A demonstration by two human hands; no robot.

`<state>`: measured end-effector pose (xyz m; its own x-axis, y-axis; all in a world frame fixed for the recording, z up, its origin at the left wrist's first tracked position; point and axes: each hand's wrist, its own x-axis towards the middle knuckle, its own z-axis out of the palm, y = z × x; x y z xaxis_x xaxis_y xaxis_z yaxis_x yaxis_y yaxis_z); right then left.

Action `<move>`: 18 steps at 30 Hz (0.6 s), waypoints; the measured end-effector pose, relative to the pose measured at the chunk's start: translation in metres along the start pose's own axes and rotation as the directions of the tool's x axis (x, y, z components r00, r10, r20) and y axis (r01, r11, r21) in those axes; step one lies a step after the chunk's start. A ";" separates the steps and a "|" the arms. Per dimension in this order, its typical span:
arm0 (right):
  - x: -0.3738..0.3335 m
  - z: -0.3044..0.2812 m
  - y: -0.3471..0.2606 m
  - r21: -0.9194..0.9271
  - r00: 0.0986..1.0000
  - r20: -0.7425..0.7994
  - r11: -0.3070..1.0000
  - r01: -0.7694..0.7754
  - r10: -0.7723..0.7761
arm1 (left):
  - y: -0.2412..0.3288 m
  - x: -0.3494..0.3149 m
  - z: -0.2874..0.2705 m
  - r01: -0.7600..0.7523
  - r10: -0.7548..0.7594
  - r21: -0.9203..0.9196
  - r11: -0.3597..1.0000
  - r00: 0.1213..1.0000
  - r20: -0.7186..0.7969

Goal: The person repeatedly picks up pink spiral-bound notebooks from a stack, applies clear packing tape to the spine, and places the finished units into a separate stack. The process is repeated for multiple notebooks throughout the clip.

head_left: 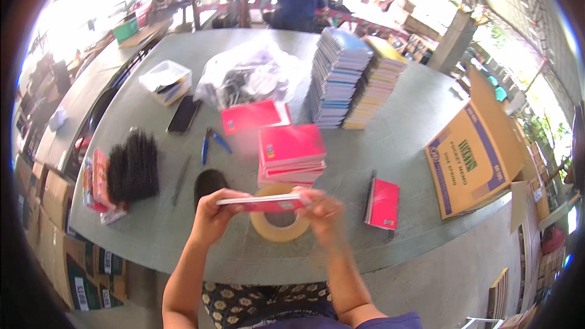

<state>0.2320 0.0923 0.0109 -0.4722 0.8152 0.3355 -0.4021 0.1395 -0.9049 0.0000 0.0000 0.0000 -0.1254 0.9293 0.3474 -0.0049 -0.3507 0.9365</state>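
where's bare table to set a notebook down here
Bare table lies between the tall notebook stacks and the cardboard box, above the lone red spiral notebook. Another patch lies at the near left, below the black comb pile. The middle is crowded: red notebook stack, tape roll, both hands.

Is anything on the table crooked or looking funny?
Yes. The tall stack of blue and white spiral notebooks fans sideways rather than standing straight, and the yellowish stack beside it leans too. One red spiral notebook lies alone near the table's front edge, apart from the red pile.
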 end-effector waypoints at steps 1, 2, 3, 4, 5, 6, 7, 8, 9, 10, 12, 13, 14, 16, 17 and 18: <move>0.001 -0.012 -0.006 0.025 0.996 -0.007 0.995 -0.092 0.092 | 0.015 0.008 0.008 0.067 -0.067 0.050 0.997 0.998 -0.004; 0.002 -0.014 -0.005 -0.068 0.992 -0.001 0.989 -0.129 0.130 | 0.021 0.010 0.018 0.134 -0.133 0.099 0.986 0.991 -0.016; -0.011 -0.018 0.004 -0.205 0.967 0.013 0.947 -0.245 0.253 | 0.001 -0.015 0.035 0.246 -0.246 -0.009 0.969 0.968 -0.058; -0.007 -0.017 0.007 -0.308 0.964 0.014 0.918 -0.249 0.266 | -0.004 -0.008 0.043 0.278 -0.280 -0.046 0.959 0.959 -0.047; -0.009 -0.015 0.019 -0.256 0.976 0.018 0.944 -0.207 0.219 | -0.009 -0.004 0.044 0.312 -0.315 -0.082 0.947 0.948 -0.034; -0.011 -0.011 0.032 -0.207 0.984 0.016 0.964 -0.169 0.176 | -0.014 -0.003 0.043 0.305 -0.305 0.004 0.952 0.952 -0.011; -0.013 -0.010 0.041 -0.157 0.991 0.009 0.979 -0.130 0.133 | -0.019 -0.002 0.042 0.294 -0.297 0.088 0.952 0.955 0.015; -0.014 -0.016 0.043 -0.153 0.991 0.013 0.980 -0.130 0.134 | -0.022 0.000 0.041 0.279 -0.291 0.172 0.945 0.956 0.042; -0.012 -0.016 0.036 -0.145 0.988 0.036 0.979 -0.144 0.151 | -0.019 -0.003 0.039 0.285 -0.295 0.167 0.944 0.955 0.040; -0.010 -0.015 0.029 -0.138 0.986 0.049 0.979 -0.149 0.157 | -0.012 0.000 0.039 0.282 -0.294 0.167 0.945 0.955 0.051; -0.006 -0.004 0.013 -0.085 0.983 0.033 0.980 -0.178 0.181 | -0.003 0.004 0.044 0.259 -0.264 0.117 0.959 0.964 0.027; -0.005 0.000 0.009 -0.060 0.981 0.024 0.980 -0.190 0.191 | -0.008 0.003 0.046 0.278 -0.283 0.114 0.954 0.959 0.031; -0.008 -0.004 0.017 -0.132 0.977 0.039 0.970 -0.205 0.211 | -0.018 0.001 0.046 0.297 -0.302 0.111 0.949 0.953 0.033; -0.011 -0.009 0.031 -0.277 0.963 0.081 0.934 -0.225 0.256 | -0.028 -0.002 0.045 0.257 -0.264 0.120 0.959 0.963 0.051; -0.014 -0.013 0.032 -0.397 0.992 0.028 0.912 -0.102 0.123 | -0.032 -0.001 0.047 0.259 -0.265 0.088 0.962 0.962 0.064; -0.010 -0.003 0.020 -0.498 1.000 0.016 0.867 0.012 -0.005 | -0.036 -0.004 0.048 0.271 -0.275 0.063 0.960 0.960 0.049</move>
<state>0.2307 0.0882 -0.0115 -0.4824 0.8054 0.3443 0.0359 0.4110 -0.9109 0.0478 0.0148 -0.0330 -0.0706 0.9944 0.0789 0.0239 -0.0773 0.9967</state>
